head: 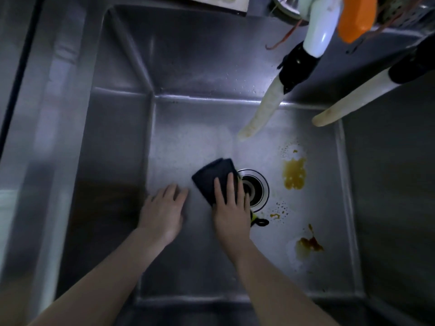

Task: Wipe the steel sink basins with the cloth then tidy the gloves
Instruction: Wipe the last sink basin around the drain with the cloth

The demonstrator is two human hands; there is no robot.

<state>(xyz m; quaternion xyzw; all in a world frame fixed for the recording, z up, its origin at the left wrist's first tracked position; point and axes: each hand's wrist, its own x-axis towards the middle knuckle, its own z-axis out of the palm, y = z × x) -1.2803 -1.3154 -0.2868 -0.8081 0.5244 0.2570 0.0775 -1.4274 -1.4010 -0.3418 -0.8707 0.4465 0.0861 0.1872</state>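
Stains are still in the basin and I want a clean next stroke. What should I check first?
1. Right hand on cloth: ok, fingers flat on it.
2. Left hand off the cloth: ok, resting on the basin floor beside it.
3. Stains gone: not ok, patches remain right of the drain.
4. Drain unblocked: cannot tell, the right hand covers part of it.
5. Spout off: cannot tell.

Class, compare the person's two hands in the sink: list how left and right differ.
The right hand presses on the dark cloth; the left hand lies on the bare sink floor. The right hand sits beside the drain; the left hand lies farther from it. Both lie flat with straight fingers.
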